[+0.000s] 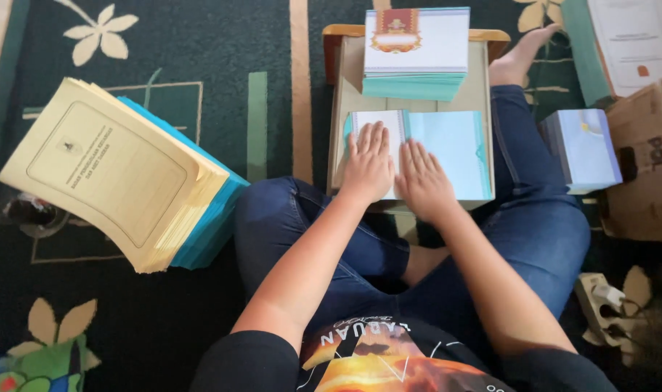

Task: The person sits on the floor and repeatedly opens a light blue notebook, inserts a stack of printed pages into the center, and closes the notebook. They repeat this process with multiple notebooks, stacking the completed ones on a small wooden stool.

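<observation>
Both hands, left hand [368,163] & right hand [421,178], lie flat, open on light-blue sheet [447,152] atop small desk [343,109]; uneven pressing prob skews its fold.

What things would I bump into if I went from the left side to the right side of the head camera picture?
Yellow paper stack → left hand → right hand → light blue sheet → small blue-white stack → cardboard box.
</observation>
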